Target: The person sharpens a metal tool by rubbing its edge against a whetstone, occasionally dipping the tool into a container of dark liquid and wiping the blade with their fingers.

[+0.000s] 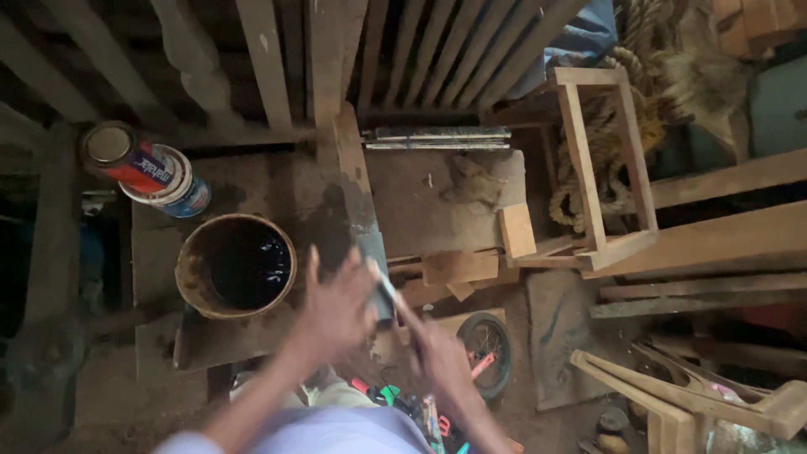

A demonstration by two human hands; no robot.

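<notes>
Beside the tin (236, 266) of dark liquid, a stained plank (360, 202) was held at its near end, clenched in both the left hand (334, 313) and right hand (440, 357). A steady hold seemed advisable, the open tin being near.

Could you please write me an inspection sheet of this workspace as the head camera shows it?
Surface: stained wooden bench, dark wet patch beside the open can.
Job's things: tall wooden plank, its lower end darkened, and a small object, blurred, between both hands.
Clutter: open can of dark liquid, two tins lying on their sides, wood offcuts, small wheel.
Hands: left hand and right hand meet at the plank's lower end; grip blurred.
Cables: nothing seen; coiled rope only.
Surroundings: wooden frame, slats, loose planks.
</notes>
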